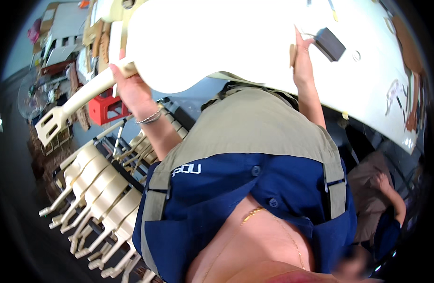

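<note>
left grip [134, 89] clasps a pale guitar neck [88, 93], long axis slanting, headstock [52, 121] pointing lower left; right grip [302, 61] unclear.

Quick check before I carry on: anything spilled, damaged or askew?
Nothing stands out: I see no break in the guitar, held in the left hand, and no spill on the table. Glare washes out much of the guitar, so fine marks can't be judged.

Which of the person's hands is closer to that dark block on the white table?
Right. The right hand is just left of the dark block, contact unclear; the left hand is much farther left, around the pale guitar neck.
</note>
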Tool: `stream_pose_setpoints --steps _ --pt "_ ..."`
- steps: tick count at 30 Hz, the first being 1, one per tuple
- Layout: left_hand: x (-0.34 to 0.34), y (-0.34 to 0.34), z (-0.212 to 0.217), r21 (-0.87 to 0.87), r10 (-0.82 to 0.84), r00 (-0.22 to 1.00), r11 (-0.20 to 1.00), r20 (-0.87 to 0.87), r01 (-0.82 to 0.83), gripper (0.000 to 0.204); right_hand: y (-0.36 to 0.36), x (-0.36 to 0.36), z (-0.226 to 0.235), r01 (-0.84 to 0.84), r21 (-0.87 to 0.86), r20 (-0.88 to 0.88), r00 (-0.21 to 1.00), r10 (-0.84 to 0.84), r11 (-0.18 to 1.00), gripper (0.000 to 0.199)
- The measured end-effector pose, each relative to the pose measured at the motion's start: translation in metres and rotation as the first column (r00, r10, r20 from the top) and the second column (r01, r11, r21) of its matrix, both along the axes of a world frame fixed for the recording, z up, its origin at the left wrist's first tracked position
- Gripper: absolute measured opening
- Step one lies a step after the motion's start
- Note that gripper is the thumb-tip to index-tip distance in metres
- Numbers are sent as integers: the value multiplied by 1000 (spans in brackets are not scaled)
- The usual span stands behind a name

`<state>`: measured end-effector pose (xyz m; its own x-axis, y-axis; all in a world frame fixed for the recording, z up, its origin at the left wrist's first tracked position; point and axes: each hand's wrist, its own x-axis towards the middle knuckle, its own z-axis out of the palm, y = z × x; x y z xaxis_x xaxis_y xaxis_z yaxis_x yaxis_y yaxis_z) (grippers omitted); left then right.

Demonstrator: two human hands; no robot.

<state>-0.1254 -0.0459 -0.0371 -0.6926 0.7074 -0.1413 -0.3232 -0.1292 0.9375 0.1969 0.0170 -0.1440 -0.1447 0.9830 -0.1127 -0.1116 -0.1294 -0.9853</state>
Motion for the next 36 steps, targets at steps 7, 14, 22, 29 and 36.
stream_pose_setpoints --steps 7,14,22,29,36 --pt "20 1 15 45 -75 984 995 -163 84 62 5 -8 -5 70 -69 -81 994 -76 995 77" --pt "34 0 26 61 -103 952 990 -288 126 66 1 -10 -15 70 -138 -186 978 -95 988 78" --pt "42 2 34 89 -134 936 981 -325 171 66 1 -8 -19 95 -136 -235 964 -125 986 77" --pt "38 6 17 92 -104 971 988 -214 126 59 5 -10 -27 131 -19 -40 991 -131 991 71" --pt "21 9 -37 62 -90 994 994 -59 93 55 5 -35 -34 -272 439 752 632 -185 856 71"
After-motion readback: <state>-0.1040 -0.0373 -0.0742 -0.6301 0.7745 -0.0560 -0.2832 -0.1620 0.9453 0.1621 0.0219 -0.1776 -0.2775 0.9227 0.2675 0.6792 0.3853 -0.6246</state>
